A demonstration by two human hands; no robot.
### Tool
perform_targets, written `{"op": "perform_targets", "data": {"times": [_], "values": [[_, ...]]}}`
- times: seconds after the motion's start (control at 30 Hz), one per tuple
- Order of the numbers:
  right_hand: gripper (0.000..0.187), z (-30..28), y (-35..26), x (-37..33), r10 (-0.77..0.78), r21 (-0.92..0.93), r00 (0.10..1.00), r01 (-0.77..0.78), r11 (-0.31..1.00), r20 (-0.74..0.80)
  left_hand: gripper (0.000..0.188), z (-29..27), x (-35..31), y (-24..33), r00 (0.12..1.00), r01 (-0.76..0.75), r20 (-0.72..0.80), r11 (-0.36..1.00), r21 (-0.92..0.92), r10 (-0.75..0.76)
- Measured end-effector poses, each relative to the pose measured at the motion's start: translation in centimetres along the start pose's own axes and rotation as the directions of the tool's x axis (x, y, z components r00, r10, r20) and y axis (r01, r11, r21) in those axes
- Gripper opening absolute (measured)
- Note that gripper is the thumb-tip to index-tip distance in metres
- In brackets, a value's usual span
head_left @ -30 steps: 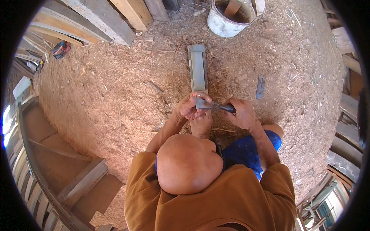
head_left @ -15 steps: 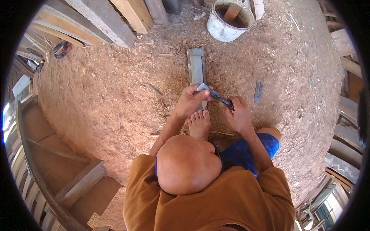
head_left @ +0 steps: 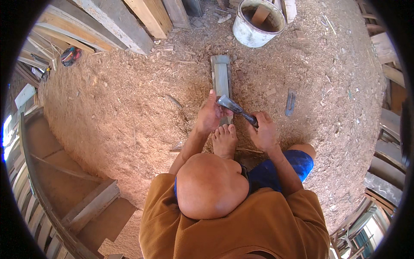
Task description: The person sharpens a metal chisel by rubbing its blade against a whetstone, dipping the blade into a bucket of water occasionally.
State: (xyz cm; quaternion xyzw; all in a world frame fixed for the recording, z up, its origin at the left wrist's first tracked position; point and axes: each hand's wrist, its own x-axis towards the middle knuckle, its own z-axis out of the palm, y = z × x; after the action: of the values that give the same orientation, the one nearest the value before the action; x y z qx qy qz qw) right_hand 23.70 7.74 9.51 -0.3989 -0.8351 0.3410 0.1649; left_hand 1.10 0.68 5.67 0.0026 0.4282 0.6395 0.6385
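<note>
A chisel (head_left: 237, 110) with a broad grey metal blade and a dark handle slants in front of me, blade end up to the left. My right hand (head_left: 264, 133) is closed around its handle. Close beside the blade is my left hand (head_left: 208, 115), its thumb raised clear and its other fingers partly behind the chisel; whether they touch it is hard to see. Beneath the hands, a long grey sharpening stone (head_left: 221, 77) lies on a narrow board (head_left: 220, 58). My bare foot (head_left: 224, 140) is at the board's near end.
A slotted flat metal blade (head_left: 290, 102) lies on the shaving-covered ground (head_left: 129, 99) to the right. Beyond the stone stands a whitish bucket (head_left: 252, 36) with a brown block inside. Timber planks (head_left: 146, 17) lean at the far left; a curved wooden frame (head_left: 43, 190) is at the near left.
My left thumb has come off the blade and now points up, away from it. The chisel has shifted slightly left and down with my right hand.
</note>
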Motion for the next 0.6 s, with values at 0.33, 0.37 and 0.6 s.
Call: {"op": "perform_targets", "data": {"times": [0.33, 0.37, 0.6], "values": [[0.031, -0.6, -2.0, 0.5, 0.205, 0.464, 0.766, -0.553, 0.692, 0.609, 0.02, -0.4, 0.5, -0.6, 0.992, -0.081, 0.079, 0.976, -0.2, 0.098], [0.036, -0.6, -2.4, 0.5, 0.189, 0.463, 0.752, -0.561, 0.687, 0.631, 0.018, -1.2, 0.9, -1.0, 0.993, -0.077, 0.071, 0.982, -0.173, 0.09], [0.073, 0.9, -1.4, -0.6, 0.024, 0.278, 0.911, -0.15, 0.949, 0.411, 0.017, -5.3, 3.7, -0.2, 0.99, -0.12, -0.007, 0.854, 0.506, 0.143]]}}
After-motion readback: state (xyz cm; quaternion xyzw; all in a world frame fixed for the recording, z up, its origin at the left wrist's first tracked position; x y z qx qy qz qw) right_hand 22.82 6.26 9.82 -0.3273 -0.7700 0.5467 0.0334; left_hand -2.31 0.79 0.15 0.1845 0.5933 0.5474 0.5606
